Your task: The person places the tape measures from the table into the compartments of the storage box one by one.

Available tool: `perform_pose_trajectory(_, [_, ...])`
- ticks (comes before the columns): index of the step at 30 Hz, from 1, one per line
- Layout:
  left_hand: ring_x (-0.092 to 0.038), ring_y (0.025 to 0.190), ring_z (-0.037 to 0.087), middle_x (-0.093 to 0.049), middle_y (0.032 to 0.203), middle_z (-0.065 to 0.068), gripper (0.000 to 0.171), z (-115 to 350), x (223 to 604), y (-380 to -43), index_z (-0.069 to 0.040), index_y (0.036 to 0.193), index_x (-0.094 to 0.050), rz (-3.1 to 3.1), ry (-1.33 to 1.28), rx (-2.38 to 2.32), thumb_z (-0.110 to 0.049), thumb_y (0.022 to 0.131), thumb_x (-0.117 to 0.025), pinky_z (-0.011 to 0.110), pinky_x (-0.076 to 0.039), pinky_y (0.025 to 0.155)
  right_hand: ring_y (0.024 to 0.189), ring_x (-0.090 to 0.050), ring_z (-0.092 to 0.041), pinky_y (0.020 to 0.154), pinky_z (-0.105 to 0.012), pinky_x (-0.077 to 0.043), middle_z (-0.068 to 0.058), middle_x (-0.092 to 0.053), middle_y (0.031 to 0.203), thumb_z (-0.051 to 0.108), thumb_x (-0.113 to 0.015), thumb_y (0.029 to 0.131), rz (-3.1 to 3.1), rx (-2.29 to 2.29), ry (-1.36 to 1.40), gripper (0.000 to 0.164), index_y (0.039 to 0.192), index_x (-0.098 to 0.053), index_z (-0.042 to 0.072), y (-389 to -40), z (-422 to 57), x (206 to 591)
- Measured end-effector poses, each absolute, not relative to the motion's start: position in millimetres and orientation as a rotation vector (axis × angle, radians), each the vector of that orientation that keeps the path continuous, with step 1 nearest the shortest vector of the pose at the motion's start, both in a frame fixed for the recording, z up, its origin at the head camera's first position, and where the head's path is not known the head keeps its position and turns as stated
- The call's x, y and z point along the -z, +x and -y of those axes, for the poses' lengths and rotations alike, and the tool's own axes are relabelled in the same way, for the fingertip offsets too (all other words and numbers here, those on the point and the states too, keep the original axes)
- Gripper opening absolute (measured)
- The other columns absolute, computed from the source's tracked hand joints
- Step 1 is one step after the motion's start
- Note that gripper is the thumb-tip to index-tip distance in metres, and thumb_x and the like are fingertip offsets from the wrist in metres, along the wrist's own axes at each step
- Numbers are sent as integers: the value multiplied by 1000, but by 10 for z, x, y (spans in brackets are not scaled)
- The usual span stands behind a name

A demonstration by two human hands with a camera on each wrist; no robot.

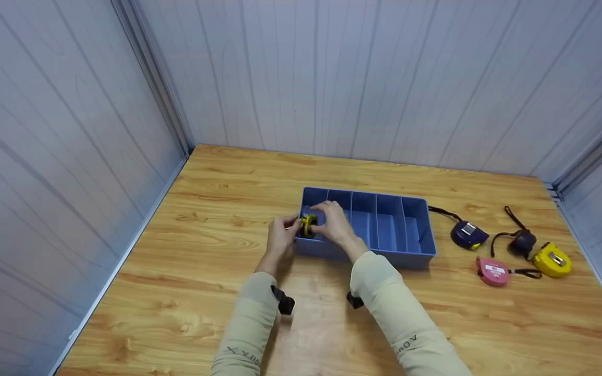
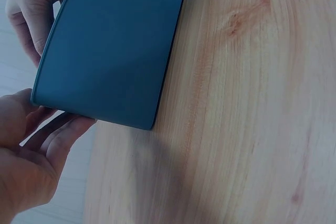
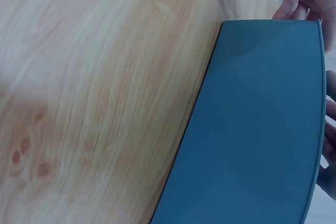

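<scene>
A blue divided box stands on the table. In its leftmost compartment is a yellow and black tape measure, partly covered by fingers. My right hand reaches over the front wall, thumb and curled fingers about the tape measure. At the box's left end, my left hand pinches the wall, thumb by the rim. From the left wrist, that left hand shows against the end of the box. The box wall hides most of the right hand's fingers in the right wrist view.
Right of the box lie a dark blue tape measure, a black one, a yellow one and a pink one, with wrist straps on some. Pale panel walls enclose the wooden table at the back and sides.
</scene>
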State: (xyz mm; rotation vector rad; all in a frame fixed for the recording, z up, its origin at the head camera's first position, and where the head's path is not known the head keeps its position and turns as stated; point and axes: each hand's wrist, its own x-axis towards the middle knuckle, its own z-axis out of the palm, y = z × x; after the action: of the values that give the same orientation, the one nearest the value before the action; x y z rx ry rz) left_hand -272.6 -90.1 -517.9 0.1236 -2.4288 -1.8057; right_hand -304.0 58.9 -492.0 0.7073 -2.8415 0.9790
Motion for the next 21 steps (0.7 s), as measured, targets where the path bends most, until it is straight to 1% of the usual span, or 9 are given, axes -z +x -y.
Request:
perform_pose_trajectory(3, [-60,83,18,-65,99,15,24,908,5176,-2717,2,110,-63,2427,97,1794,-6,88,-57,24,-50,66,113,-45,-33,95,-42,-37,-14,-59,111,14,-74,73,2834,-988,709,39,109,-64,2,-3032,-601,4900])
perform_pose_trajectory(7, [-59,83,18,-65,97,17,24,908,5188,-2724,5,109,-63,2413,69,1788,-5,88,-56,25,-50,69,102,-52,-30,88,-40,-41,-13,-62,105,12,-74,73,2796,-991,709,36,106,-65,1,-3014,-631,4864])
perform_pose_trajectory(10, [-59,85,18,-64,98,18,25,905,5201,-2730,7,110,-61,2410,64,1789,-4,88,-56,26,-50,73,96,-54,-29,84,-38,-44,-15,-62,102,12,-74,74,2802,-1021,677,36,106,-64,0,-2996,-668,4843])
perform_pose_trajectory(17, [-59,89,23,-64,99,20,25,900,5201,-2722,9,108,-61,2404,52,1763,-4,87,-56,30,-49,78,91,-56,-29,78,-37,-47,-16,-61,99,11,-72,76,2801,-1074,627,32,105,-65,0,-2946,-779,4804])
perform_pose_trajectory(21, [-59,90,23,-64,99,19,25,908,5205,-2720,9,108,-61,2414,50,1752,-4,87,-56,30,-49,78,88,-57,-29,76,-37,-47,-17,-63,98,10,-71,76,2766,-1090,624,30,104,-65,-1,-2917,-858,4778])
